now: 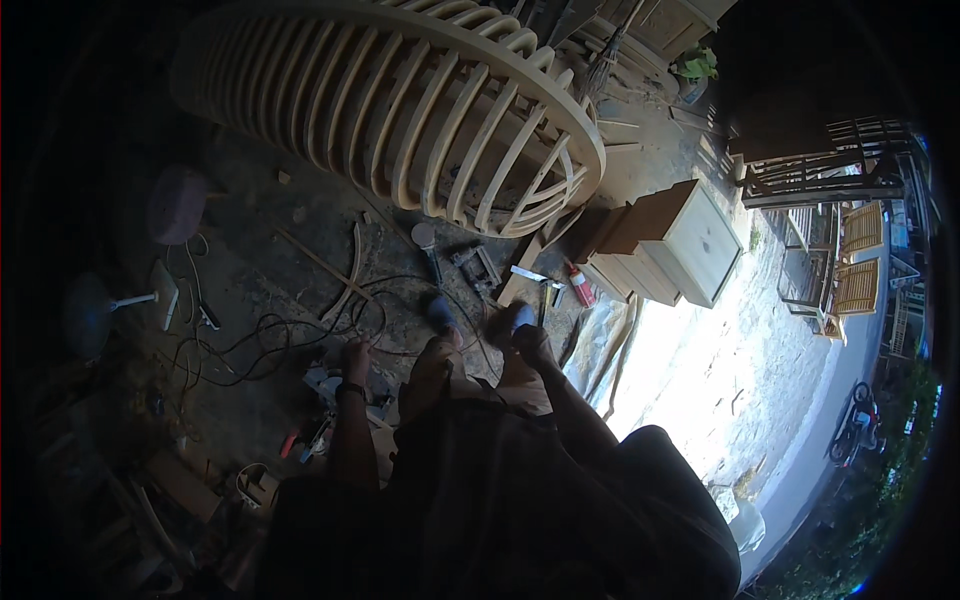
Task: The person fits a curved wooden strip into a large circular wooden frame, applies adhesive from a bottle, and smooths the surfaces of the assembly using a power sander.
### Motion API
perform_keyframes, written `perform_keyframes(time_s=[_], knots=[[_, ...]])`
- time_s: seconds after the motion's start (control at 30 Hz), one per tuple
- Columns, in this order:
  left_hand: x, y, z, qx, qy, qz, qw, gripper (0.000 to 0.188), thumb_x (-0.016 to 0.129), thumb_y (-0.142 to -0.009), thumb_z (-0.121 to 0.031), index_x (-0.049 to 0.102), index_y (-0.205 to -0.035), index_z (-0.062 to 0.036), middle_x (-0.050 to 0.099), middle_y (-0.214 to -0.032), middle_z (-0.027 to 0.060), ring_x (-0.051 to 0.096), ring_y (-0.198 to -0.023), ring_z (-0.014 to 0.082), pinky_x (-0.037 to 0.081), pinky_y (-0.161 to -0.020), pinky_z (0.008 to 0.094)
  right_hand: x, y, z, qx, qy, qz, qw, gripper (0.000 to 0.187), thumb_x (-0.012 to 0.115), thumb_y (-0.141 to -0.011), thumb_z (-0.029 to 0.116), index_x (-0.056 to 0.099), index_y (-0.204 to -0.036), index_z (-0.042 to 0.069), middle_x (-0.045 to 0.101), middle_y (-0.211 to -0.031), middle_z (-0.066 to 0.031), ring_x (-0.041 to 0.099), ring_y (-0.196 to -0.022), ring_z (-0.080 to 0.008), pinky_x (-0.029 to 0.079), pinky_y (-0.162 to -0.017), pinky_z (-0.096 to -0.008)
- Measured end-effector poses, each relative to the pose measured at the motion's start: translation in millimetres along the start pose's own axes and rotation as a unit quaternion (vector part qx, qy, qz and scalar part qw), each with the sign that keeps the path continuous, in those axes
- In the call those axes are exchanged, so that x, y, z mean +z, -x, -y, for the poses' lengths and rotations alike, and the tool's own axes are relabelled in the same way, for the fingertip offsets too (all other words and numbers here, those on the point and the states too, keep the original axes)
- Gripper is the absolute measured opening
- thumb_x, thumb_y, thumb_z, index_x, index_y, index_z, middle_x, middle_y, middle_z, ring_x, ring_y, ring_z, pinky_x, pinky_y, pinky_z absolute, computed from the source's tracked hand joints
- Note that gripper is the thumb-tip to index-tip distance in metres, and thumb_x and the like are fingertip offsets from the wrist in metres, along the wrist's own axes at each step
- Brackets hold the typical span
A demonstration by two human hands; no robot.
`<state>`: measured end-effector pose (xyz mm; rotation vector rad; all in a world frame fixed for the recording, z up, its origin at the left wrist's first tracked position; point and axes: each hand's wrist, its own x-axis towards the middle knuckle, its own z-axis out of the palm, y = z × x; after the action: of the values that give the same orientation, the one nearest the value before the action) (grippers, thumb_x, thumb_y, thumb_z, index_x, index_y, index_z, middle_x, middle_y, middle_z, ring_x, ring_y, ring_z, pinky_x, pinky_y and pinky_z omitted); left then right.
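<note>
Workshop floor (260,215): dim, with strong sunlight along its right edge. Fingers of my right hand (533,345) are curled together; I cannot tell whether they grip anything. Just beyond them is a slim dark tool (545,308). Fingers of my left hand (357,358) appear loosely closed, contents undetermined, near the cord (384,320). Hazard: loose loops lie close to my shoes (440,314); a foot caught in one could cause a trip. The tool's long axis runs away from me, toward the floor's far edge. Farther out, the slatted frame (418,115) stretches lengthwise across that edge; a cabinet (690,245) stands beside the sunlight.
</note>
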<state>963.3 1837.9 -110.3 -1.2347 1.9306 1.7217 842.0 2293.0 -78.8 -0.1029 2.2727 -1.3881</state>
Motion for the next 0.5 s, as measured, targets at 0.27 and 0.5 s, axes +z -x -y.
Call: perform_keyframes(time_s=[0.27,0.5], knots=[[66.8,-135.8,15.6,0.106,0.068,-0.055,0.991,0.014,0.06,-0.089,-0.011,0.068,-0.096,-0.003,0.063,-0.078,0.0019,0.059,-0.071,0.0108,0.048,-0.068,0.0273,26.0,-122.3,-78.4,-0.089,0.007,0.115,0.989,0.024,0.057,-0.096,0.02,0.072,-0.095,0.002,0.068,-0.084,-0.0093,0.068,-0.066,-0.0173,0.055,-0.057,-0.0317],[129.7,-316.1,132.6,0.146,-0.149,-0.127,0.97,0.028,0.064,-0.085,-0.016,0.064,-0.111,-0.0041,0.07,-0.102,0.0129,0.068,-0.098,0.0266,0.053,-0.087,0.0369,35.8,-231.9,-287.6,-0.152,0.164,0.097,0.97,0.015,0.059,-0.091,0.014,0.066,-0.088,0.001,0.066,-0.079,-0.018,0.069,-0.072,-0.0311,0.053,-0.061,-0.0394]])
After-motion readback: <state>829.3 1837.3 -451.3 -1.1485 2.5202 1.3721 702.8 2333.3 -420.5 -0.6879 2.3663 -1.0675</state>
